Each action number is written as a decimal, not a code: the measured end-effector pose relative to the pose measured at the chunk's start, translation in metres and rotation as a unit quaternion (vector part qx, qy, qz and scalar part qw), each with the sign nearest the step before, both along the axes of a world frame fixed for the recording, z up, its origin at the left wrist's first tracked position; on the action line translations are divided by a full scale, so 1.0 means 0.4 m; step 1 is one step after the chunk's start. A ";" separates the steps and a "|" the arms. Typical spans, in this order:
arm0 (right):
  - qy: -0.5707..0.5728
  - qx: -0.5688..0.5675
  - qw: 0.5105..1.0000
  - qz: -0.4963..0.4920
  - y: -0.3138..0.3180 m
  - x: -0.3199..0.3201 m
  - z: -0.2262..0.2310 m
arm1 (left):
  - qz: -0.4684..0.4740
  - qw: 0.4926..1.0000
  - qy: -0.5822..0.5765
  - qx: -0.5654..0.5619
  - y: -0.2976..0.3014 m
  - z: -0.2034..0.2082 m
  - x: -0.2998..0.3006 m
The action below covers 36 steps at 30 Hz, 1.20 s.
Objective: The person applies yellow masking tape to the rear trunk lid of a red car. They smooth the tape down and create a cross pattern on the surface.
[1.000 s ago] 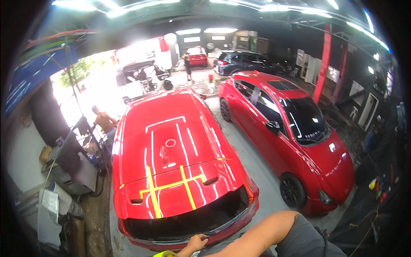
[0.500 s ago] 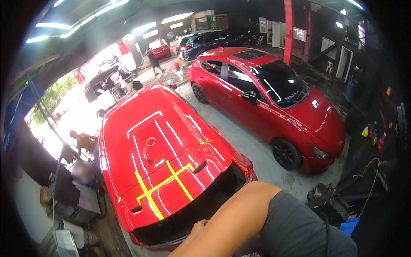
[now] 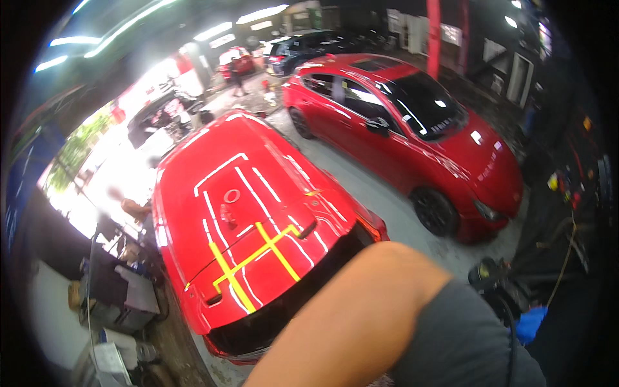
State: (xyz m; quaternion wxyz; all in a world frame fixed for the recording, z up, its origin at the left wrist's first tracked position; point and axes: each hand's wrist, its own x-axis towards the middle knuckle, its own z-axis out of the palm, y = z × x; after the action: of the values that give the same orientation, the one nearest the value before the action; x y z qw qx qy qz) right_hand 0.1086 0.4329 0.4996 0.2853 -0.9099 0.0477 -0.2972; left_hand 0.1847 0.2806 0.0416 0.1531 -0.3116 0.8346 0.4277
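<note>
Neither of my hands shows. A bent bare limb of mine [image 3: 361, 303] fills the lower middle, running into grey cloth [image 3: 451, 342]; I cannot tell for sure whether it is an arm or a knee. Beyond it, below me, stands a glossy red car [image 3: 187, 187]. Crossed strips of yellow tape [image 3: 222, 261] lie on the rear part of its roof. Ahead of the tape are a small red fin [image 3: 227, 214] and a pale ring-shaped mark. My limb covers part of the dark rear window [image 3: 264, 329].
A second red car [image 3: 477, 148] stands to the right, across a strip of grey floor [image 3: 361, 177]. At the left a person [image 3: 132, 209] is beside the near car, by a grey cabinet [image 3: 132, 293]. Cables and a blue cloth [image 3: 531, 324] are at the lower right.
My bare limb has risen and looks larger. Fingers that peeked out beside it are hidden now. The picture has shifted slightly, and the person at the left has changed posture.
</note>
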 end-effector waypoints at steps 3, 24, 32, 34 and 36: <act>0.034 0.013 0.998 -0.047 0.055 -0.028 0.018 | 0.016 0.998 0.053 -0.024 -0.027 -0.010 -0.078; 0.041 0.236 0.834 -0.497 0.162 -0.585 -0.309 | 0.347 0.936 0.052 -0.044 0.173 -0.134 0.170; 0.042 0.306 0.542 -0.781 0.414 -0.958 -0.883 | 0.465 0.875 0.113 -0.080 0.308 0.085 -0.140; 0.038 0.355 0.601 -0.715 0.338 -0.924 -0.907 | 0.463 0.876 0.129 -0.043 0.346 0.133 -0.234; 0.017 0.346 0.687 -0.639 0.270 -0.906 -0.968 | 0.443 0.875 0.191 -0.050 0.351 0.161 -0.314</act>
State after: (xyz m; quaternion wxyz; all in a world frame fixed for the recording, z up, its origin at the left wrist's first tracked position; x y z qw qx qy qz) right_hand -0.2540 0.5409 0.1125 0.3202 -0.5013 0.7214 -0.3546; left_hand 0.0592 0.4209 0.1060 -0.2307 -0.5680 0.6427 0.4594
